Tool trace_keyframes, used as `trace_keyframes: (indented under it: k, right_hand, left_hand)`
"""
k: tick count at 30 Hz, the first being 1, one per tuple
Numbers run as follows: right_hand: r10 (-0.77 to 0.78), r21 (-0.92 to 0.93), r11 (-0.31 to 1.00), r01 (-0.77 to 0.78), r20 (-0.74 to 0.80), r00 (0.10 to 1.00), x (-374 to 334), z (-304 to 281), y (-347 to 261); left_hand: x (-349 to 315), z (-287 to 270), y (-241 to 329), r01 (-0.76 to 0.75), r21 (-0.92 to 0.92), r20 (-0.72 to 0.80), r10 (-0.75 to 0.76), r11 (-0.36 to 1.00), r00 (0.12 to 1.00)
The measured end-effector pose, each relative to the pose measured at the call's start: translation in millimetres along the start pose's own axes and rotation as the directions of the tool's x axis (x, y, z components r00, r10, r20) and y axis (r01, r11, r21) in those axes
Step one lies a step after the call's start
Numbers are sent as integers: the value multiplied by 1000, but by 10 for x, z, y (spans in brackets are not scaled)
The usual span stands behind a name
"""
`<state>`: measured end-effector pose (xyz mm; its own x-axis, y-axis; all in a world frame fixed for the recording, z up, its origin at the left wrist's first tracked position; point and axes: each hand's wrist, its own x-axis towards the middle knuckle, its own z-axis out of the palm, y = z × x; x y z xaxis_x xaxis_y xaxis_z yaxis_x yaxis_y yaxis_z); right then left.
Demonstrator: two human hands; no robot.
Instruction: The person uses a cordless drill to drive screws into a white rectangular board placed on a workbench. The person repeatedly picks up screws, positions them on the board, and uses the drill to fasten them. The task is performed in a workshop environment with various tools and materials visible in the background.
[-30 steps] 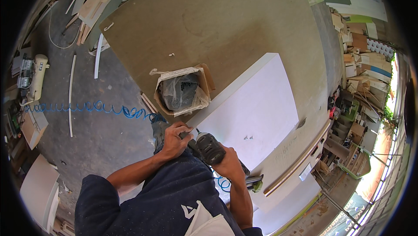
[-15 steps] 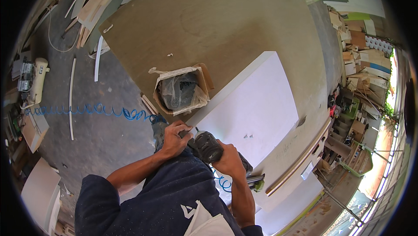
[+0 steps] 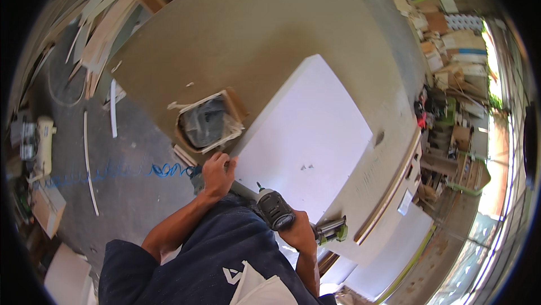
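Observation:
My right hand [image 3: 298, 233] grips a dark cordless drill driver [image 3: 275, 210], its bit pointing up and left over the near edge of a white box-like panel [image 3: 310, 125]. At that panel's near left corner is my left hand [image 3: 218, 175], its fingers curled together; anything pinched in them is too small to make out. Just beyond the left hand stands an open cardboard box [image 3: 236, 105], lined with clear plastic and holding dark contents I cannot identify. Two small dark pieces [image 3: 306, 167] lie on top of the panel.
The panel lies on a large brown board [image 3: 270, 18]. A green and black nail gun [image 3: 331, 230] rests right of the drill. A coiled blue air hose [image 3: 163, 170] crosses the floor toward a cream compressor [image 3: 45, 144]. Timber offcuts [image 3: 110, 40] fill the far left.
My left hand has come away from the drill's bit to the panel's near left corner. The drill has dropped back a little toward me. The whole view has shifted and turned.

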<state>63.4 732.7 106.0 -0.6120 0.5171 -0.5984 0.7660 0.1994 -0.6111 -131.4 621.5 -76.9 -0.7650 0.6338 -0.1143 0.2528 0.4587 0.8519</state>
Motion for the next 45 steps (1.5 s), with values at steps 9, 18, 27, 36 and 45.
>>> trace_keyframes:
  k: [9,18,27,36,45]
  right_hand:
    - [264,69,964,-256,-338,903,-764,117,417]
    - [323,263,936,-234,-377,868,-1183,381,901]
    - [263,126,965,-231,-462,847,-1053,305,1218]
    - [5,94,995,28,-328,945,-610,-37,485]
    - [-179,-63,984,169,-240,954,-282,-28,798]
  left_hand:
    - [183,929,910,-524,-131,300,537,842,788]
    - [121,1891,906,-741,80,437,645,666,627]
    - [-164,1251,915,149,-509,636,254,848,728]
    - [-197,570,640,717,-620,784,290,317,549]
    - [-70,358,472,724,-656,747,314,212,585]
